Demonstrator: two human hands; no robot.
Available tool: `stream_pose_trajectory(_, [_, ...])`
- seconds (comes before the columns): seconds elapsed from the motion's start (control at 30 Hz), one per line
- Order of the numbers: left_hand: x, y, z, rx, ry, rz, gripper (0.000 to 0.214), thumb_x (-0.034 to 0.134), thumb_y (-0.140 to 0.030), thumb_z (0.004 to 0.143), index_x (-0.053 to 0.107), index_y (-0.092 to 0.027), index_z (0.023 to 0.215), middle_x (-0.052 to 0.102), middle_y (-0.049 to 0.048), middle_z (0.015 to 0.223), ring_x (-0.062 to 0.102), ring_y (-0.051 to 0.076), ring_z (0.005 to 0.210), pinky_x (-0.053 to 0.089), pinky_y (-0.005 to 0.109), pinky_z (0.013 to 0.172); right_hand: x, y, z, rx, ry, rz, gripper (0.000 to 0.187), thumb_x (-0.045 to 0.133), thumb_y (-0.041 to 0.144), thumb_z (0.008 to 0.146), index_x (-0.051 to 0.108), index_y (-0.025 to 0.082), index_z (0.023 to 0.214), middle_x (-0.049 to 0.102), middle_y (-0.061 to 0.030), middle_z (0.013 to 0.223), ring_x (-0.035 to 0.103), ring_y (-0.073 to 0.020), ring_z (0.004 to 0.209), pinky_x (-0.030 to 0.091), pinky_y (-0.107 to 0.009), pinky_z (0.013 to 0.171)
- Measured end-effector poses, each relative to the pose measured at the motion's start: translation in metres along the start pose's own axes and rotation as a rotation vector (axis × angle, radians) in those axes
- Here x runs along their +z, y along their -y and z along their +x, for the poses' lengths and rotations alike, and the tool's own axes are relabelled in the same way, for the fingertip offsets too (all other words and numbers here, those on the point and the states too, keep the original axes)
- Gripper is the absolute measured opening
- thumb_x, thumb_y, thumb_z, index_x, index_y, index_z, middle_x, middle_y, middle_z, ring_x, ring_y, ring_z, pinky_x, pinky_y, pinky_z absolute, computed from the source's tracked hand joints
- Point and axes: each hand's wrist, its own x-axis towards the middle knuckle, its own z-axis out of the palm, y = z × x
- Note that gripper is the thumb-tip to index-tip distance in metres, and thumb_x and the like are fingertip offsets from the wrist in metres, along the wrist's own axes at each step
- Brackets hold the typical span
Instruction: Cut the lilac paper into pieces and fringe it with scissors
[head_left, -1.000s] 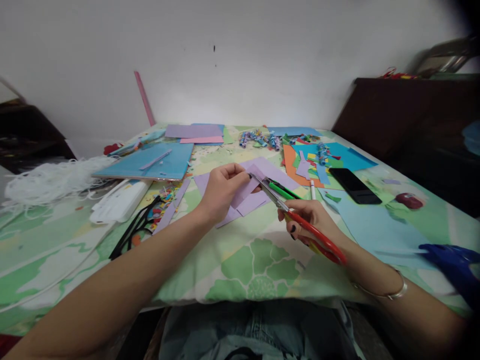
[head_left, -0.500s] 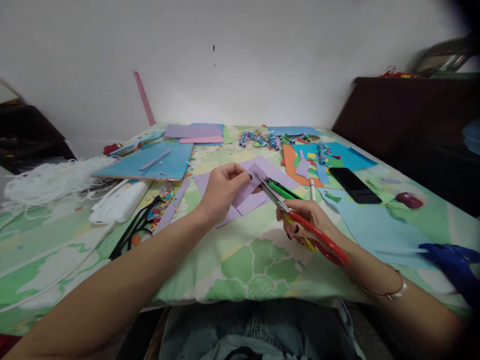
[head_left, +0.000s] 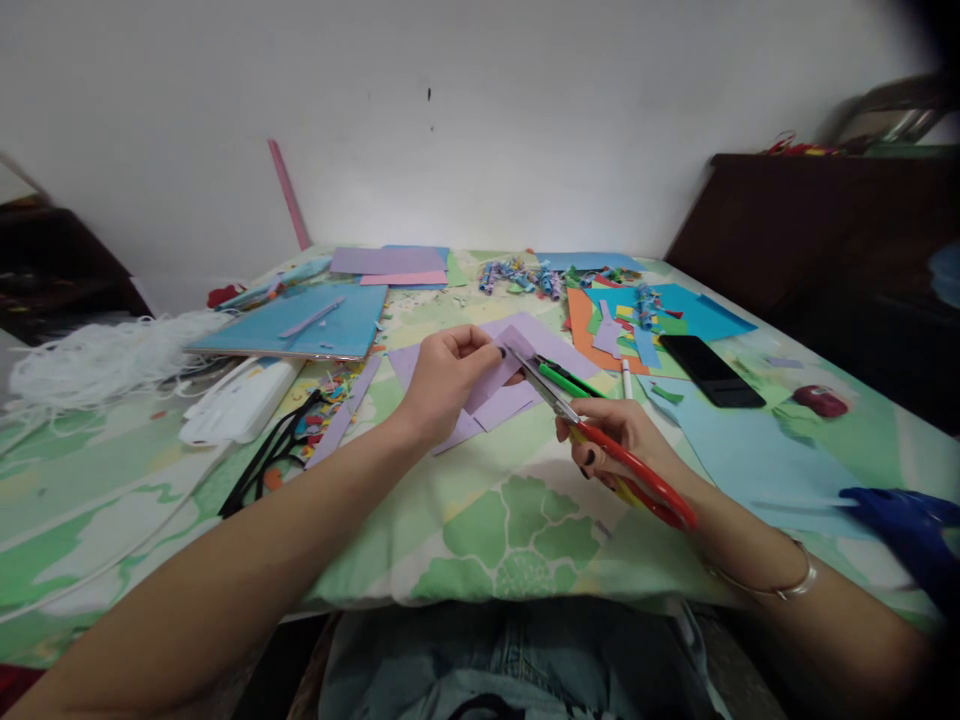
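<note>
My left hand [head_left: 452, 382] is closed, pinching a piece of purple paper [head_left: 495, 378] between thumb and fingers above the table. My right hand [head_left: 611, 440] grips scissors [head_left: 637, 476] with red and yellow handles. Their blades point up and left and meet the paper near my left thumb. Under the held piece lie more purple paper sheets [head_left: 544, 332]. A green utility knife [head_left: 566, 378] rests on them, just beyond the blades. Part of my left fingers is hidden behind the paper.
A black phone [head_left: 711, 370], a red mouse-like object [head_left: 820, 400] and light blue paper [head_left: 750, 450] lie right. Left are black-framed glasses [head_left: 274, 450], a white power strip [head_left: 240, 402], a blue folder [head_left: 300, 320] and white string [head_left: 112, 365]. Curled paper bits [head_left: 521, 277] lie at the back.
The scissor handles have drawn closer together as my right fingers closed. My left hand and the purple paper stay almost in place.
</note>
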Motion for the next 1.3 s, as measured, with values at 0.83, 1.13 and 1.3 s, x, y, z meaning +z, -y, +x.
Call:
stream_pose_trajectory(0.83, [-0.0007,0.0,-0.0007,0.005,0.003,0.006,0.012,0.069,-0.018,0.066,0.057,-0.015,0.063,0.068,0.0018,0.064,0.069,0.016,0.06,0.057,0.03,0.067,-0.0005,0.0002,0.0008,-0.071,0.082,0.053,0.048,0.076,0.056,0.063,0.057,0.016,0.082,0.055,0.0026,0.054,0.045,-0.0079,0.041,0.038,-0.017,0.034])
stream_pose_trajectory(1.13, [-0.0007,0.0009,-0.001,0.0,0.003,0.015,0.011,0.067,-0.016,0.067,0.057,-0.015,0.063,0.068,0.0015,0.064,0.069,0.016,0.06,0.057,0.029,0.066,-0.0004,-0.0013,0.001,-0.05,0.053,0.041,0.052,0.076,0.06,0.06,0.057,0.016,0.081,0.054,0.0036,0.052,0.041,-0.0065,0.037,0.035,-0.017,0.032])
stream_pose_trajectory(1.3, [-0.0008,0.0011,-0.001,-0.001,0.003,0.015,0.01,0.067,-0.016,0.067,0.058,-0.015,0.063,0.067,0.0014,0.064,0.07,0.017,0.062,0.055,0.026,0.062,-0.0016,-0.0044,0.0005,-0.053,0.048,0.04,0.049,0.077,0.057,0.062,0.058,0.016,0.082,0.053,0.004,0.052,0.04,-0.0058,0.036,0.034,-0.016,0.031])
